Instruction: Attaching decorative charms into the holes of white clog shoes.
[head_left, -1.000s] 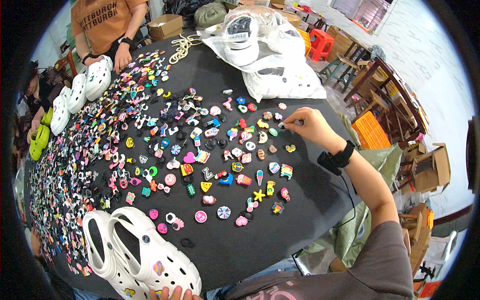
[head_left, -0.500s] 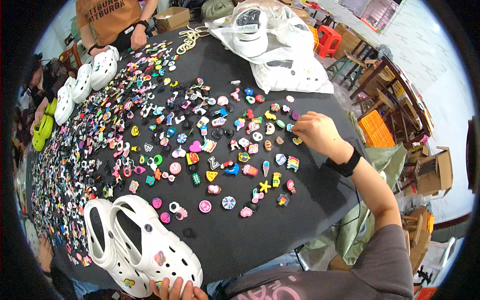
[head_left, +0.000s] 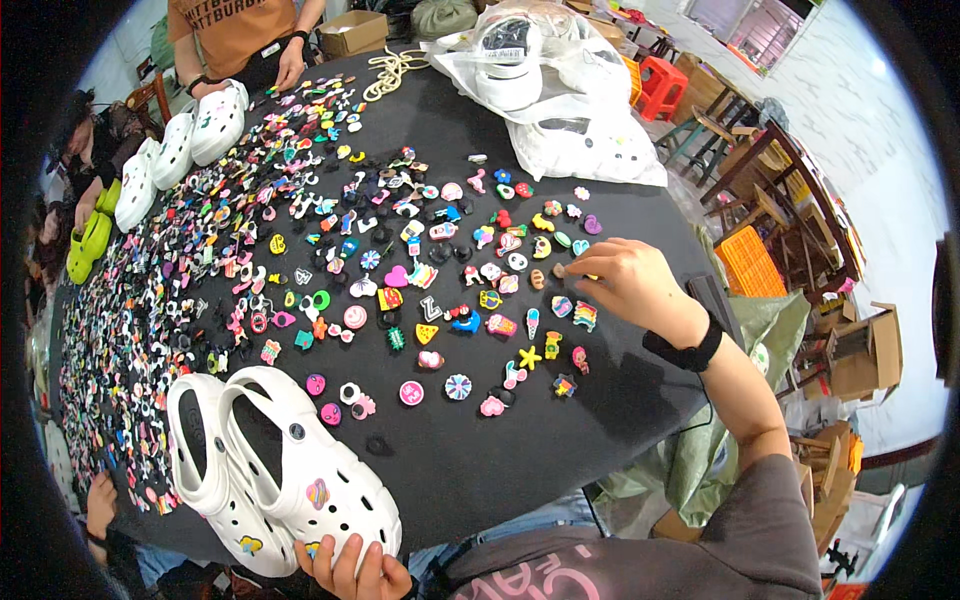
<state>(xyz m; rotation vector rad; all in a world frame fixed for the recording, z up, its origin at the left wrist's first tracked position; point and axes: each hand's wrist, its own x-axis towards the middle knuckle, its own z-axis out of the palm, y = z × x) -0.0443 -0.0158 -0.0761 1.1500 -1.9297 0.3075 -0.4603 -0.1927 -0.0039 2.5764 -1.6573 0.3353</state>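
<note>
At the near left of the table, my left hand (head_left: 352,570) is closed on the toe of a white clog (head_left: 350,510). A pinkish charm (head_left: 317,494) sits on its upper, and a second charm by my fingertips is partly hidden. Close beside it leans the matching white clog (head_left: 235,530), which carries a yellow cloud-like charm (head_left: 249,545). My right hand (head_left: 635,285) reaches over the right side of the table, fingers bent and somewhat apart. Its index fingertip is at a small brown charm (head_left: 559,270); a firm hold does not show. Loose charms (head_left: 457,387) lie around it.
A dense heap of charms (head_left: 180,310) covers the table's left side. Bagged white clogs (head_left: 580,150) and a cream cord (head_left: 390,75) lie at the back. Across the table, a person (head_left: 240,45) works near white clogs (head_left: 218,125). Another's hands are by green clogs (head_left: 90,245).
My right hand has moved down and left, from the upper right charms to the brown charm. My left hand keeps hold of the clog. The view has shifted slightly.
</note>
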